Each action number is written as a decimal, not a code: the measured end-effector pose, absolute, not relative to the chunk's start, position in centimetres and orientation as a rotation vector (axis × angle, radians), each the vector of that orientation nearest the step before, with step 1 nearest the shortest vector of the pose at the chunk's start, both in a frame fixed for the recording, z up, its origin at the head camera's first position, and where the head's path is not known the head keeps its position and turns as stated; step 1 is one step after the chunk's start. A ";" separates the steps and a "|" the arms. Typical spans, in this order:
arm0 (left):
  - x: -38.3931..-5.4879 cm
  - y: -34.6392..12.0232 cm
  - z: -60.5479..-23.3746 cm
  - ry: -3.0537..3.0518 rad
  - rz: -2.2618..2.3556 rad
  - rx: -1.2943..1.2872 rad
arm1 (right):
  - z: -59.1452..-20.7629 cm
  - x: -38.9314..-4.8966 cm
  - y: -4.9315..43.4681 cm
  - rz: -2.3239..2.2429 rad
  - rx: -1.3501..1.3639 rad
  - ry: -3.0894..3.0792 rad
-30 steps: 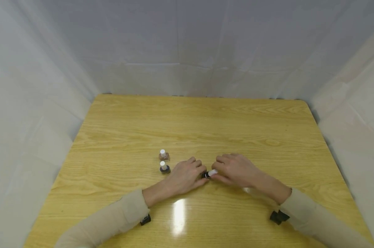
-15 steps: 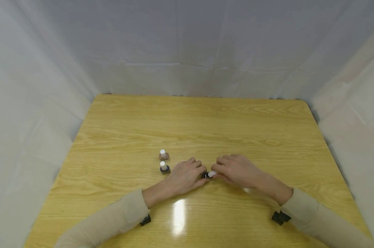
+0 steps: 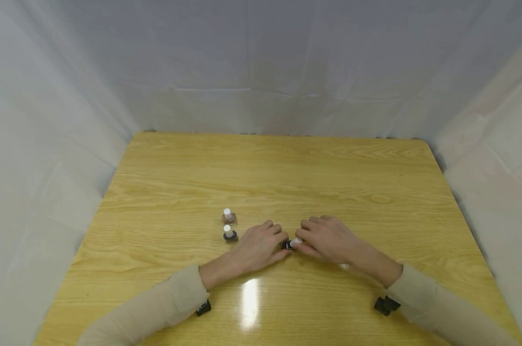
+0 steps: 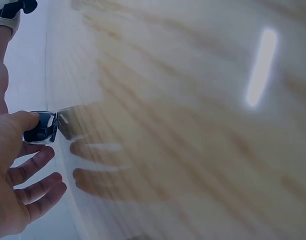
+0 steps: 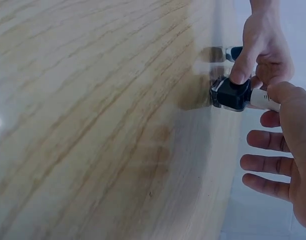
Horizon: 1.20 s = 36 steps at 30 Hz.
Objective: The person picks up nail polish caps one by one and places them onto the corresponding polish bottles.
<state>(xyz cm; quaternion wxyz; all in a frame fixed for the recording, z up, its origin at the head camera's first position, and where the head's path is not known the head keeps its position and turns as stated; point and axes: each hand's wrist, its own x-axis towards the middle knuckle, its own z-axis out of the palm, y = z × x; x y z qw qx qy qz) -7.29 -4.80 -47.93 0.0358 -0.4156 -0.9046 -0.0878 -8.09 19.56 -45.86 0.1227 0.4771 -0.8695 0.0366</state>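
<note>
Near the middle of the table, my left hand [image 3: 261,245] pinches a dark nail polish bottle [image 5: 232,95] by its glass body, thumb laid over one face. The bottle leans over, its white cap [image 5: 262,99] pointing to the right. My right hand [image 3: 330,239] grips that cap between thumb and index finger; in the right wrist view its other fingers are spread below. The cap appears to be on the bottle. To the left of my left hand stand two more nail polish bottles with white caps, a dark one [image 3: 230,235] and behind it a pinkish one [image 3: 229,219].
The wooden table [image 3: 265,173] has a glossy top that mirrors the hands. White sheeting [image 3: 252,67] hangs behind it and at both sides. A small black device [image 3: 386,305] is on the right wrist, another [image 3: 203,307] on the left.
My right hand and wrist have rocked slightly at the cap, first one way, then back. My left hand, the held bottle and the two standing bottles stay in place.
</note>
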 end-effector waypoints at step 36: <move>-7.5 -5.0 -47.9 -2.752 -0.262 -1.293 | -44.4 -8.5 20.0 0.092 1.485 -2.485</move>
